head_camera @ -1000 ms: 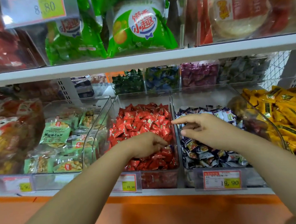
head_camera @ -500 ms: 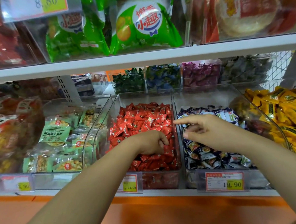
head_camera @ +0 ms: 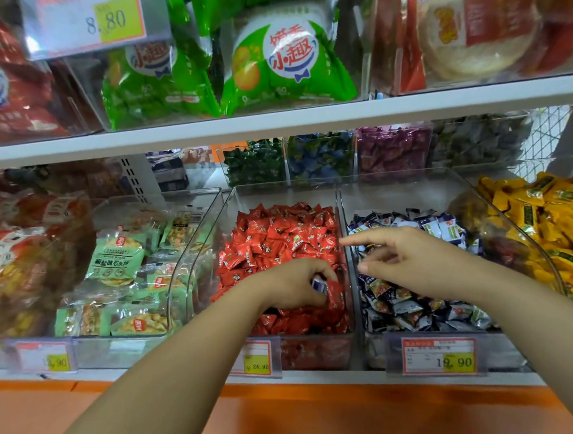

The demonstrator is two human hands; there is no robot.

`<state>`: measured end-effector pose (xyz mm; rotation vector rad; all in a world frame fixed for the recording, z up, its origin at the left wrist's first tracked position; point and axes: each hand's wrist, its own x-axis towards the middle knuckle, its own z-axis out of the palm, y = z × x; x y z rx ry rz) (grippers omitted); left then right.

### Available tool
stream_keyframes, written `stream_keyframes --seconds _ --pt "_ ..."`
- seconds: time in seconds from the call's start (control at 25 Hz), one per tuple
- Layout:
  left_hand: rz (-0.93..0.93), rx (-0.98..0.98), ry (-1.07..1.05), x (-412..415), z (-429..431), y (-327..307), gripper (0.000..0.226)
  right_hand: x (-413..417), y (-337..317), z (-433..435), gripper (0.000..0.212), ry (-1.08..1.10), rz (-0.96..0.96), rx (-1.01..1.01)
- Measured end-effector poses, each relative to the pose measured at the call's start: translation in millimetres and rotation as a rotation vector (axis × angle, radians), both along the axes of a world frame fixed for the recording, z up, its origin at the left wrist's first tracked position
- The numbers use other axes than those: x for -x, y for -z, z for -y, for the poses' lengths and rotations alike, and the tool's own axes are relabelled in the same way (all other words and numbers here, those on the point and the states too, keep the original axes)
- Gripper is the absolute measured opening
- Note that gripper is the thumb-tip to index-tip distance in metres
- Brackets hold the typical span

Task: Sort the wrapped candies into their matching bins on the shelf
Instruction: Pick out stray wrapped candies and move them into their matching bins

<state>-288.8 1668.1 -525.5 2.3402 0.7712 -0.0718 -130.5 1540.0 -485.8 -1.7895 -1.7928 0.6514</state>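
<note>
1. Under my left hand (head_camera: 295, 285) sits the clear bin of red candies (head_camera: 279, 237); my fingers are curled down into the pile near its front right corner.
2. Pinched in those fingers is a dark blue-and-white wrapped candy (head_camera: 318, 285), with a red wrapper showing right beside it. Whether I grip the red one too, I cannot tell.
3. Just right of that hand, across the clear divider wall (head_camera: 340, 213), my right hand (head_camera: 413, 262) hovers over the bin of navy-and-white candies (head_camera: 430, 308).
4. My right hand is loosely spread, index finger pointing left toward the divider, holding nothing that I can see.
5. Beyond my right wrist lies the bin of yellow bars (head_camera: 549, 218).
6. Left of my left forearm is the bin of green snack packets (head_camera: 118, 259).
7. Below both wrists, price tags (head_camera: 439, 355) hang on the shelf edge.
</note>
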Motion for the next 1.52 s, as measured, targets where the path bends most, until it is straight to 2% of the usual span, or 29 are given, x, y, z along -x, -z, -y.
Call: stream_keyframes --seconds 0.12,0.24,0.32,0.4,0.52,0.6,0.68,0.84,1.08,1.24,1.32,1.4,1.52 --pt "0.1 0.004 -0.055 11.8 1.2 -13.7 0.008 -1.1 0.8 0.2 0.04 0.0 0.009 0.015" --pt "0.214 -0.022 -0.148 22.6 8.2 -36.8 0.007 -1.9 1.6 1.7 0.038 0.014 -0.011 0.015" --pt "0.352 -0.068 -0.19 21.4 17.4 -55.0 0.008 -3.1 1.1 2.1 0.032 0.079 0.006 -0.059" --pt "0.465 -0.124 -0.19 9.7 28.9 -69.8 0.007 -7.5 -0.5 -0.5 0.025 0.228 0.02 -0.227" --pt "0.404 -0.236 -0.062 -21.2 44.3 -77.4 0.016 -16.9 -8.6 2.4 0.019 0.448 -0.015 -0.455" --pt "0.314 -0.225 -0.009 -37.0 48.0 -73.9 0.032 -21.1 -11.4 7.1 0.018 0.486 -0.021 -0.489" --pt "0.321 -0.239 -0.04 -33.7 41.2 -73.7 0.038 -19.1 -13.7 10.9 0.017 0.473 -0.016 -0.475" --pt "0.477 -0.276 -0.291 22.3 18.3 -72.5 0.03 -1.6 -16.3 8.5 0.017 0.362 -0.042 -0.411" --pt "0.679 -0.379 -0.623 109.8 17.0 -40.6 0.022 57.0 -21.4 -1.7 0.02 0.063 -0.027 -0.294" --pt "0.58 -0.437 -0.585 133.7 1.6 -13.5 0.024 94.8 -5.3 -26.3 0.025 -0.214 0.039 0.021" --pt "0.549 -0.45 -0.543 137.4 -7.0 -5.7 0.026 107.5 4.9 -43.9 0.033 -0.359 0.139 0.177" --pt "0.519 -0.464 -0.528 137.3 -11.2 -2.5 0.028 114.8 9.8 -61.0 0.044 -0.458 0.257 0.245" --pt "0.538 -0.438 -0.48 139.4 -17.6 -4.2 0.028 119.3 12.8 -91.6 0.059 -0.467 0.364 0.245"
